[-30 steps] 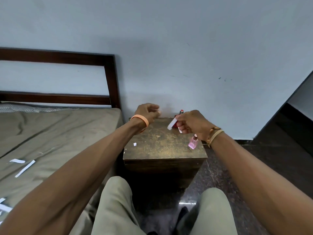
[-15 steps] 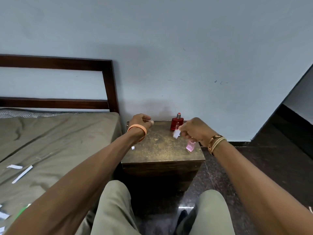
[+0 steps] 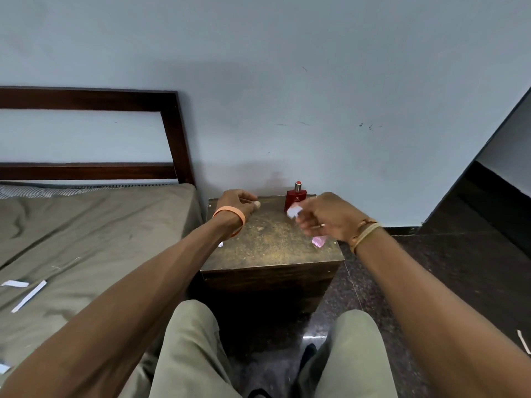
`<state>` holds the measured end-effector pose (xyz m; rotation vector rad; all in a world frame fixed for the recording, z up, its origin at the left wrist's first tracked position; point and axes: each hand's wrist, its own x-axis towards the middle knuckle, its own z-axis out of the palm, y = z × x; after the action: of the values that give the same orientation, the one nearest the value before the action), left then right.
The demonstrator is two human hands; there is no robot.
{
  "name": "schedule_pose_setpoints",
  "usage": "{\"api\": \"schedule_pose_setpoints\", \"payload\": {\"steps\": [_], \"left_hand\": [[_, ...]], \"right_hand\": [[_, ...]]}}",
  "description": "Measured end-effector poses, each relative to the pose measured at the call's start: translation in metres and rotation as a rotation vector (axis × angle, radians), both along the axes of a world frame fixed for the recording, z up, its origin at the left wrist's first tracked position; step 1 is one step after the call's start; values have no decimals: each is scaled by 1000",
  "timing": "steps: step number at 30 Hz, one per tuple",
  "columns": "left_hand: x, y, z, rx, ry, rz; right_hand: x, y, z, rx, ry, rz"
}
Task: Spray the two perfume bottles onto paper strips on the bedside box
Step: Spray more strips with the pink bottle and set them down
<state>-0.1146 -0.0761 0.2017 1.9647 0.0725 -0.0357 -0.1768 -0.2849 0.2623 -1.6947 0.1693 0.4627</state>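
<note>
1. Head view. The bedside box [image 3: 270,248] stands against the wall [image 3: 316,96], just beside the bed [image 3: 86,239].
2. The red perfume bottle [image 3: 296,198] stands upright at the back edge of the box top, near the wall.
3. The pink perfume bottle [image 3: 319,241] is on the box near its right edge. It is mostly hidden under the right hand, so I cannot tell whether it is touched.
4. The right hand [image 3: 330,216] is blurred and hangs over the right part of the box. Its fingertips pinch a white paper strip [image 3: 293,211] in front of the red bottle. There are bracelets [image 3: 363,232] on that wrist.
5. The left hand [image 3: 238,202] is over the back left corner of the box, with an orange wristband [image 3: 230,215] on the wrist. Its fingers are curled with the thumb against them. I cannot tell if anything is held.
6. A small paper scrap [image 3: 220,244] lies at the left edge of the box.
7. Loose strips [image 3: 28,295] lie on the bed, and one lies on the floor [image 3: 431,268] at far right.
</note>
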Motion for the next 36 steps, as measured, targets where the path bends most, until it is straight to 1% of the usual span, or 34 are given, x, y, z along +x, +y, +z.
{"api": "schedule_pose_setpoints", "payload": {"steps": [1, 2, 5, 6, 9, 13, 15, 16, 17, 18, 19, 20, 21, 22, 23, 24, 25, 26, 28, 29, 30, 31, 32, 33, 34, 35, 36], "left_hand": [[-1, 1, -1, 3, 5, -2], [-1, 1, -1, 4, 8, -8], [0, 1, -1, 2, 4, -15], [0, 0, -1, -1, 5, -11], [-1, -1, 0, 0, 10, -1], [-1, -3, -1, 17, 9, -15], [-1, -5, -1, 26, 14, -16], [-1, -5, -2, 25, 18, -22], [0, -5, -2, 24, 17, -31], [0, -5, -3, 26, 11, -40], [1, -4, -3, 31, 6, -49], [1, -4, -4, 33, 6, -52], [2, -3, -4, 30, 14, -48], [2, -3, -5, 25, 24, -41], [2, -3, -6, 20, 29, -36], [2, -4, -6, 16, 27, -35], [2, -4, -6, 14, 26, -39], [1, -5, -6, 12, 24, -42], [1, -4, -7, 8, 15, -44], [1, -4, -8, 10, 11, -45], [1, -3, -8, 12, 10, -47], [0, -2, -9, 14, 11, -49], [0, -1, -9, 15, 11, -51], [1, 0, -10, 17, 7, -52], [1, 1, -10, 16, 4, -52], [2, 2, -10, 11, 2, -52], [3, 2, -11, 6, 2, -50]], "right_hand": [[-2, 3, -5, -222, -75, -30], [-4, 5, -7, -289, -102, -37], [-5, 6, -9, -159, -61, -55], [-6, 5, -8, -153, -65, -57], [-2, 5, -11, -166, -88, -64], [-4, 6, -11, -248, -117, -52], [-6, 5, -6, -255, -92, 21], [-7, 4, 0, -162, -53, 89], [-7, 1, 6, 39, 7, 164], [-8, -1, 12, 283, 74, 216], [-7, -4, 17, 488, 115, 235], [-7, -4, 20, 535, 126, 229], [-5, -1, 21, 402, 110, 194], [-6, 3, 19, 120, 58, 169], [-7, 6, 13, -224, -22, 174], [-8, 10, 13, -467, -75, 215], [-10, 13, 13, -517, -123, 264], [-10, 13, 13, -375, -115, 308], [-13, 10, 24, 207, 38, 322], [-13, 10, 26, 340, 70, 324], [-9, 11, 23, 266, 59, 276], [-6, 12, 18, -1, 21, 251], [-6, 15, 11, -364, -63, 277], [-8, 18, 8, -607, -120, 301], [-9, 20, 6, -641, -148, 319], [-10, 17, 3, -468, -116, 341], [-11, 14, 6, -166, -44, 330]]}}
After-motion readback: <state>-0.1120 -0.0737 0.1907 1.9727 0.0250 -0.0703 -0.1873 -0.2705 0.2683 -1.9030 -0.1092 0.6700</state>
